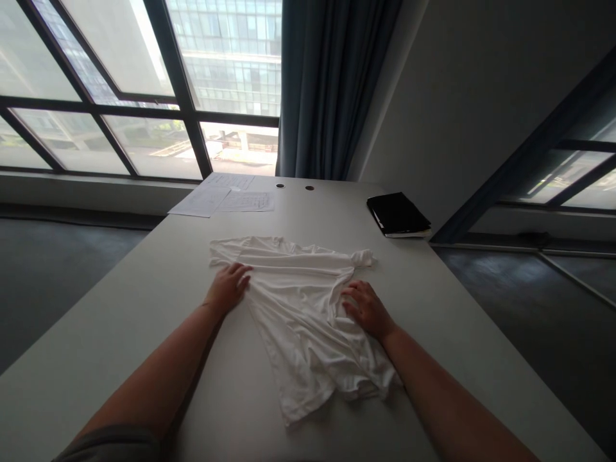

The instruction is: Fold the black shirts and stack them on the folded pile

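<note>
A white T-shirt [303, 314] lies spread and wrinkled on the white table. Its sleeves point to the far left and far right, and the lower hem [332, 391] is bunched and slanted towards me. My left hand [228, 287] is at the shirt's left side just below the sleeve, fingers curled onto the fabric. On the opposite side, my right hand [368, 309] has bent fingers and thumb on the cloth under the right sleeve [363, 258]. Long creases run across the shirt between both hands. The fabric under my fingertips is hidden.
Printed paper sheets [202, 197] lie at the table's far left. A black notebook [398, 213] rests near the right edge. Two round cable holes [309, 188] are at the back of the table [144, 308]. Beyond stand a dark blue curtain [332, 83] and large windows [231, 58].
</note>
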Motion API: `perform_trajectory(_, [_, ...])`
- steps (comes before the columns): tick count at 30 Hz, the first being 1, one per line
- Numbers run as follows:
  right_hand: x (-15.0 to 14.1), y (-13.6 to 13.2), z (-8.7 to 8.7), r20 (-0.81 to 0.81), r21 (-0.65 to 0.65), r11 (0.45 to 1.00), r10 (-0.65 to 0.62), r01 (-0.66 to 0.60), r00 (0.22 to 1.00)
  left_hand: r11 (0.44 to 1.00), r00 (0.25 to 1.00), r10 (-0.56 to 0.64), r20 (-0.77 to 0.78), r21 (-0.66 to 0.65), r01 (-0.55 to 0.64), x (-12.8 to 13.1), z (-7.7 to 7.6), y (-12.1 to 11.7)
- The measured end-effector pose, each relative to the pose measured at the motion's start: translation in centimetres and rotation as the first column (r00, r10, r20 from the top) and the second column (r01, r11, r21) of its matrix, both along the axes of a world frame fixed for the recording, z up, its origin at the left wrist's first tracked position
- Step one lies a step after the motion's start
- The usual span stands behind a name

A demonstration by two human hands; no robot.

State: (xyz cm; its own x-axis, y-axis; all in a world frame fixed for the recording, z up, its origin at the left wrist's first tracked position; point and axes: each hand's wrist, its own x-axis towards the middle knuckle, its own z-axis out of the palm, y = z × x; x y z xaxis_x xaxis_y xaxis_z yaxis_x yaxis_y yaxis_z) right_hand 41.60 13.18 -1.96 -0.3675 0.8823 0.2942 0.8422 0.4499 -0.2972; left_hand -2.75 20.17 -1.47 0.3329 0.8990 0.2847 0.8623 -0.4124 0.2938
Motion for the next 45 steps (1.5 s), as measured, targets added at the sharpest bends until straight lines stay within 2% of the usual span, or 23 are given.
perform_trajectory(2, [-0.8,-1.6,0.1,0.02,-0.054,0.992,0.113,-0.112,0.993,0.965,0.964,-0.26,0.049,-0.03,0.262,2.8,0.2,-3.8])
perform_trajectory(5, [-1.6,-3.4,-0.1,0.026,-0.098,0.979,0.18,-0.176,0.983,0.81,0.816,-0.569,0.105,-0.096,0.578,6.8,0.9,-10.0])
perform_trajectory(7, [-1.8,-4.0,-0.4,0.001,-0.079,0.985,0.153,-0.152,0.988,0.694,0.708,-0.695,0.125,-0.138,0.707,8.7,1.2,-13.3])
perform_trajectory(8, [-1.8,-4.2,-0.7,-0.017,-0.062,0.989,0.133,-0.134,0.991,0.657,0.673,-0.73,0.12,-0.149,0.739,9.4,1.3,-14.4])
perform_trajectory(10, [-1.7,-4.2,-1.2,-0.053,-0.033,0.994,0.102,-0.104,0.993,0.629,0.646,-0.757,0.098,-0.16,0.761,10.2,1.3,-15.6])
perform_trajectory(13, [-1.1,-4.2,-2.1,-0.093,-0.007,0.998,0.055,-0.056,0.994,0.662,0.678,-0.731,0.078,-0.161,0.732,10.4,0.9,-15.7])
perform_trajectory(16, [0.0,-4.4,-2.3,-0.106,0.017,0.998,-0.055,0.057,0.993,0.708,0.723,-0.684,0.097,-0.152,0.69,9.6,0.3,-15.3])
perform_trajectory(19, [1.4,-5.4,-1.6,-0.156,0.057,0.989,-0.125,0.135,0.98,0.802,0.813,-0.559,0.163,-0.144,0.58,7.8,0.1,-15.2])
perform_trajectory(21, [1.8,-6.8,-0.7,-0.205,0.095,0.989,-0.091,0.112,0.974,0.87,0.874,-0.442,0.201,-0.142,0.473,6.5,0.3,-15.5])
perform_trajectory(22, [1.7,-7.8,-0.2,-0.219,0.108,0.991,-0.053,0.078,0.974,0.885,0.889,-0.41,0.204,-0.145,0.442,5.9,0.4,-15.7])
perform_trajectory(24, [1.0,-10.2,0.6,-0.206,0.099,0.995,0.039,-0.018,0.978,0.879,0.889,-0.427,0.165,-0.157,0.451,5.3,0.7,-16.6])
perform_trajectory(26, [0.0,-12.8,0.9,-0.14,0.034,0.992,0.123,-0.119,0.983,0.857,0.874,-0.475,0.105,-0.169,0.486,5.3,1.0,-18.0])
perform_trajectory(28, [-0.9,-15.0,0.8,-0.063,-0.04,0.987,0.152,-0.154,0.986,0.877,0.893,-0.448,0.054,-0.169,0.45,5.8,1.1,-19.6])
perform_trajectory(31, [-0.8,-16.7,0.2,-0.045,-0.064,0.994,0.083,-0.086,0.996,0.923,0.934,-0.357,0.016,-0.147,0.355,6.4,0.9,-21.3])
perform_trajectory(33, [0.0,-17.1,0.0,-0.122,-0.057,0.998,0.018,-0.025,0.992,0.923,0.933,-0.356,0.053,-0.133,0.36,6.1,0.9,-21.9])
perform_trajectory(35, [1.2,-17.3,0.2,-0.23,-0.11,0.994,-0.046,0.021,0.972,0.914,0.924,-0.361,0.129,-0.146,0.378,4.9,1.3,-22.1])
perform_trajectory(39, [3.6,-17.9,1.8,-0.356,-0.346,0.933,-0.225,0.095,0.907,0.912,0.954,-0.252,0.163,-0.289,0.29,1.2,3.4,-22.4])
perform_trajectory(41, [4.8,-18.3,2.9,-0.358,-0.415,0.898,-0.31,0.147,0.881,0.905,0.971,-0.204,0.126,-0.354,0.236,-0.7,4.8,-22.8])
perform_trajectory(43, [5.9,-18.8,3.9,-0.327,-0.495,0.856,-0.344,0.151,0.88,0.895,0.981,-0.169,0.094,-0.401,0.193,-2.2,6.1,-23.3])
perform_trajectory(44, [6.4,-19.1,4.4,-0.295,-0.566,0.816,-0.331,0.115,0.896,0.887,0.985,-0.153,0.08,-0.428,0.172,-2.7,6.7,-23.6])
perform_trajectory(45, [6.8,-19.5,4.8,-0.253,-0.663,0.746,-0.301,0.062,0.919,0.872,0.987,-0.144,0.069,-0.463,0.159,-3.1,7.2,-23.9])
